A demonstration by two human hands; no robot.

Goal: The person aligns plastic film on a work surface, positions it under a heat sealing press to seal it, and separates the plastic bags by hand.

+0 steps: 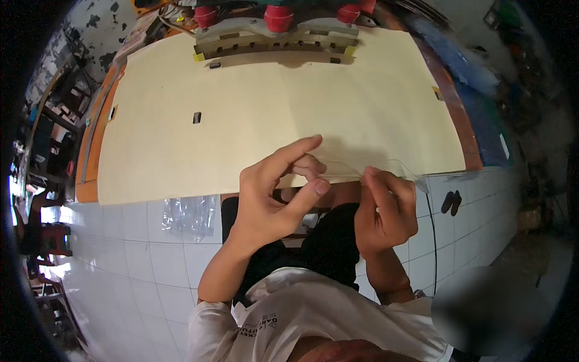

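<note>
My left hand (271,196) is raised over the near edge of the table, with its index finger stretched out and its thumb apart from it. The other fingers are partly bent. To its right, my right hand (388,208) has thumb and fingertips pinched together on a thin clear thread (344,161). The thread runs towards the bent fingers of my left hand, and a loose loop of it curves above my right hand. Whether the left fingers touch it, I cannot tell. Beneath lies a cream sheet (253,114) covering the tabletop.
A metal press-like machine (274,43) with red knobs stands at the table's far edge. Small dark pieces (197,117) sit on the sheet. A clear plastic bag (188,217) hangs by the near edge. Dark slippers (451,202) and a black cable (434,241) are on the right.
</note>
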